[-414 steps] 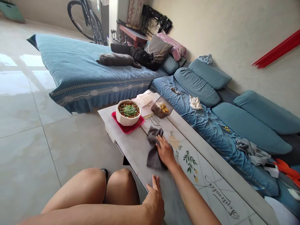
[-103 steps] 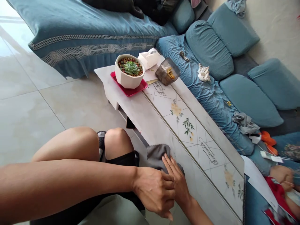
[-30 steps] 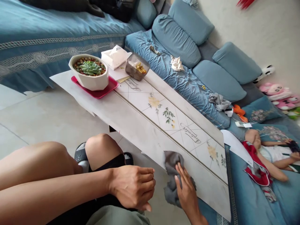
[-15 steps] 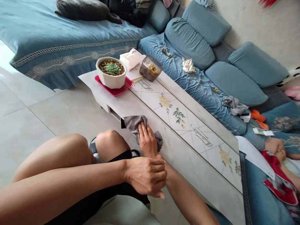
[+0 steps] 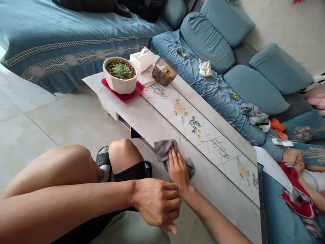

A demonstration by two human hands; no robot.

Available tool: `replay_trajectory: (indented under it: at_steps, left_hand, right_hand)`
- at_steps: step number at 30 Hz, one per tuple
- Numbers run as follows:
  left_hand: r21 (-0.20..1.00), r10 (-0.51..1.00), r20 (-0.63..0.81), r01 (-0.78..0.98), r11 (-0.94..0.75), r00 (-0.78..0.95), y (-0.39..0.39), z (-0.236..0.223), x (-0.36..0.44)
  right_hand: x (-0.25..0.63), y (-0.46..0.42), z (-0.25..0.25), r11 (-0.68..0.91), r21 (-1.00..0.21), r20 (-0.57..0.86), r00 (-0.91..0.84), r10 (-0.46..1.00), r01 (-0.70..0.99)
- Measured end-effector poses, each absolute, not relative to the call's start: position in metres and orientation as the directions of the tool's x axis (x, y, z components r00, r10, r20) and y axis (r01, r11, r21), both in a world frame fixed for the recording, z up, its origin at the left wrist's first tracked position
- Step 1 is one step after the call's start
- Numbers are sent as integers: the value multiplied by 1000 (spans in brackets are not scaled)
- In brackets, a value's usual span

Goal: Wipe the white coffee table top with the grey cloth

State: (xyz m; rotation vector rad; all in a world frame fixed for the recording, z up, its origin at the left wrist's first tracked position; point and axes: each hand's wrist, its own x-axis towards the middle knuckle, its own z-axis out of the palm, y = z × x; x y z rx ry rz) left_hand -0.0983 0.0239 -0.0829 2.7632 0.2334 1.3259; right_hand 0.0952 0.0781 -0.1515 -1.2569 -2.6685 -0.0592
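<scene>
A grey cleaning cloth [image 5: 164, 149] lies bunched on the marble-patterned table top [image 5: 210, 189], close to its near edge. My right hand [image 5: 179, 169] presses it down, fingers stretched over the fabric, with cloth sticking out on both sides. Nearer to me, my left hand [image 5: 157, 201] is held in the air by my right wrist. Its fingers are curled in and its thumb points down; nothing shows in it, though the palm is turned out of sight.
At the table's far end stand a potted succulent [image 5: 120, 76] on a pink tray [image 5: 127, 98], a tissue pack [image 5: 142, 59] and a dark translucent bin [image 5: 165, 71] with scraps. A blue sofa [image 5: 203, 81] runs along the far side. Another person's arm [image 5: 311, 183] shows at the right.
My right hand has slid the cloth right and toward me along the table's near edge. My left hand stays curled near the right wrist. The view has shifted slightly.
</scene>
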Motion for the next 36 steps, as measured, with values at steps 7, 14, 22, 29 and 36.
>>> replay_trajectory:
  at_steps: [7, 14, 22, 29, 36]
  left_hand:
    - [132, 184, 768, 131, -983, 613, 43, -71, -96]
    - [109, 137, 794, 83, -991, 593, 30, -80, -95]
    - [107, 177, 761, 149, -983, 624, 52, -81, -92]
    - [100, 164, 734, 133, -986, 659, 46, -82, -96]
    - [97, 168, 706, 141, -985, 688, 35, -78, -101]
  right_hand:
    - [89, 75, -140, 647, -56, 167, -632, 757, 760]
    - [187, 46, -132, 681, 89, 118, -687, 717, 727]
    - [39, 102, -138, 712, 123, 171, -722, 671, 691]
    - [212, 30, -129, 678, 185, 135, -702, 700, 712]
    - [79, 77, -150, 634, 5, 230, -618, 752, 773]
